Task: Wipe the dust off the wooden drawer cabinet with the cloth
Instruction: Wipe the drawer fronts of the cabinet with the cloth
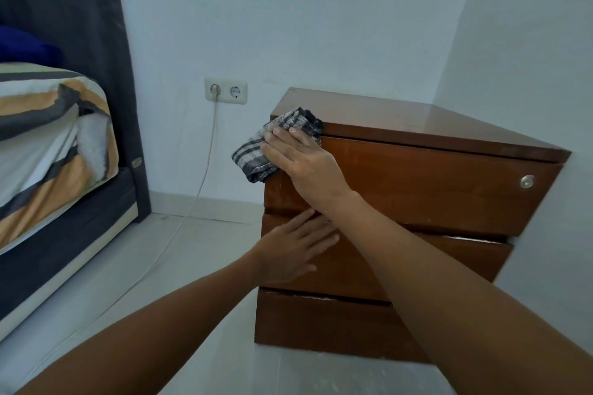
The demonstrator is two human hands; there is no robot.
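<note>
As cloth is pressed flat by right hand at cabinet top-left corner, unpinned flap overhangs edge; slip likely. Left hand open, braced on middle drawer; could be pushed inward.

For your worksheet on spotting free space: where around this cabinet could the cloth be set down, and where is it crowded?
Free: the cabinet top, bare from the cloth at its left front corner to the right wall. Also the floor between bed and cabinet, except the cable. Crowded: the drawer fronts' left side, under the right hand and left hand.
</note>
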